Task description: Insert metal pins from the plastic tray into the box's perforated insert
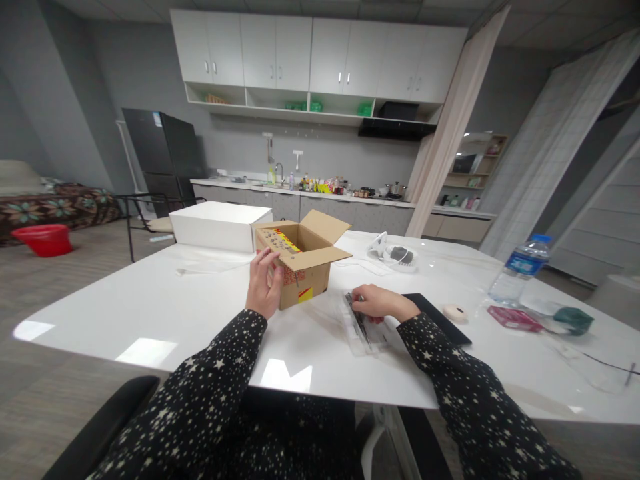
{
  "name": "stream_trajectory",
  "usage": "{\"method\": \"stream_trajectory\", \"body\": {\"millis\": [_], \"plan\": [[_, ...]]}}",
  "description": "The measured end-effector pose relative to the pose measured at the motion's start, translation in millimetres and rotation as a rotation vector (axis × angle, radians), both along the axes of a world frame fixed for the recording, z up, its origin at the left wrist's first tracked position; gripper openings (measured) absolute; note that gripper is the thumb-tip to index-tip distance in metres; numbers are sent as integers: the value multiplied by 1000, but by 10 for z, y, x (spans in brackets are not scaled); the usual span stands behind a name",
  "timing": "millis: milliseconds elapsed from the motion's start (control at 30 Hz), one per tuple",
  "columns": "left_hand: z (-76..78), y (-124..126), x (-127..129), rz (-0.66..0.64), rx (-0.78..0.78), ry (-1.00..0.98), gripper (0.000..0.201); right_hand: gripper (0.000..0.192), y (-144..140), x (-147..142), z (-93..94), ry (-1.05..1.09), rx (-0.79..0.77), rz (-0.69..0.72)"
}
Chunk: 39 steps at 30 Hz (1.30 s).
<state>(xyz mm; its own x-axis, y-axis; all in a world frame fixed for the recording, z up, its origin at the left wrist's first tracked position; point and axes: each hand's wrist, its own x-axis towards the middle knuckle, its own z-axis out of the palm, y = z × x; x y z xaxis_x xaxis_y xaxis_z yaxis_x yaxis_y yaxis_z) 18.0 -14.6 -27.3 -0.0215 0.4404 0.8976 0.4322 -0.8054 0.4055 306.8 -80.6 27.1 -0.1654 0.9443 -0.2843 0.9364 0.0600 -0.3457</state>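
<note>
An open cardboard box stands on the white table, its flaps spread and red and yellow printing on it. My left hand lies against the box's near left corner, fingers stretched up over the flap and thumb apart. To the right, my right hand is closed, fingers bent down over a clear plastic case or bag. Slim dark, pen-like items lie in it under my fingertips. What the fingertips pinch, if anything, is hidden.
Behind the box is a white carton. A white device with a cable sits farther back. Right of my hand are a black flat pad, a small pink round object, a pink packet and a water bottle.
</note>
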Motion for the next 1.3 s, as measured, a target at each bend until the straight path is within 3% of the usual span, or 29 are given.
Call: {"method": "stream_trajectory", "body": {"millis": [333,500,1100,1300], "plan": [[-5,0,-2,1,-2,0,34,10,23,54,-44,5,44,46],[-5,3,-4,7,-7,8,34,20,-8,29,-4,35,43,30],[-4,-4,-2,4,-5,3,34,13,-33,39,24,29,49,42],[-6,-3,0,-4,8,3,34,19,-18,74,7,48,49,55]]}}
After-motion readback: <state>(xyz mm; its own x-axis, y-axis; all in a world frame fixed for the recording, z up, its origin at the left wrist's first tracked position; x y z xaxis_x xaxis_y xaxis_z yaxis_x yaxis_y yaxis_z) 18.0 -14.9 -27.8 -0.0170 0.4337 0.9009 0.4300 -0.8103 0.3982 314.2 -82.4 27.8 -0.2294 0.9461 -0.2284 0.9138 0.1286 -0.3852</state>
